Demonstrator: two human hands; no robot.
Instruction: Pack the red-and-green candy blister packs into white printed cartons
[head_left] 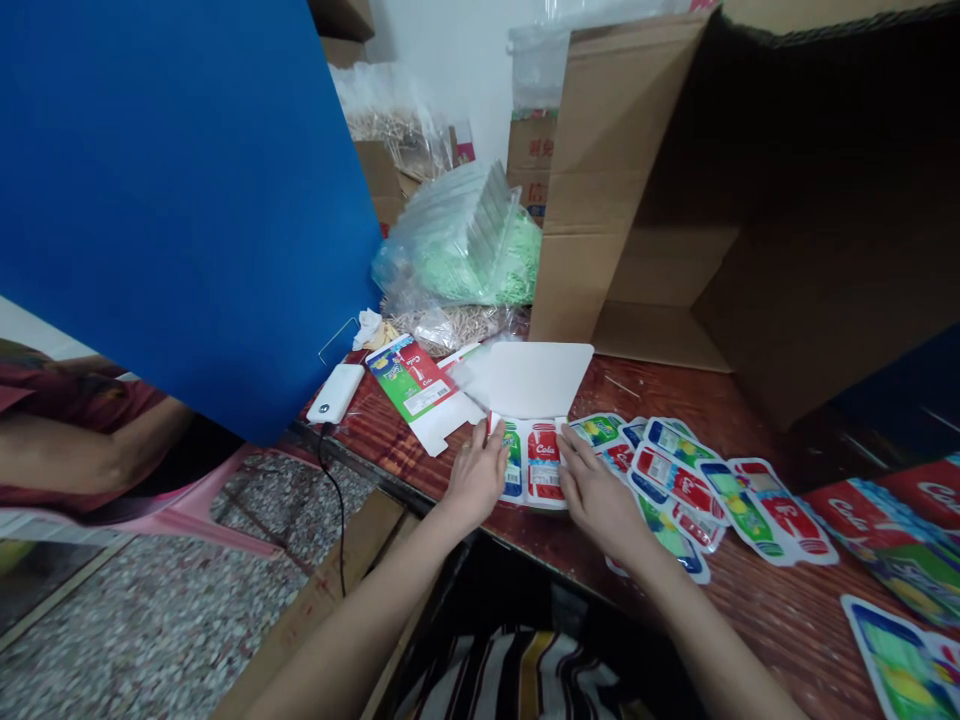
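Note:
A small printed cardboard box sits at the table's front edge, with its white lid flap standing raised at the back. A blister pack printed with a red Cola can and a green drink can shows in its opening. My left hand grips the box's left side, fingers near the corner. On the opposite side, my right hand presses its fingers against the right edge. The undersides of both hands' grips are hidden.
Several similar blister packs lie heaped to the right. A flattened carton and a white power bank with a cable are on the left. A large open cardboard box and a blue panel stand behind. Another person's arm shows left.

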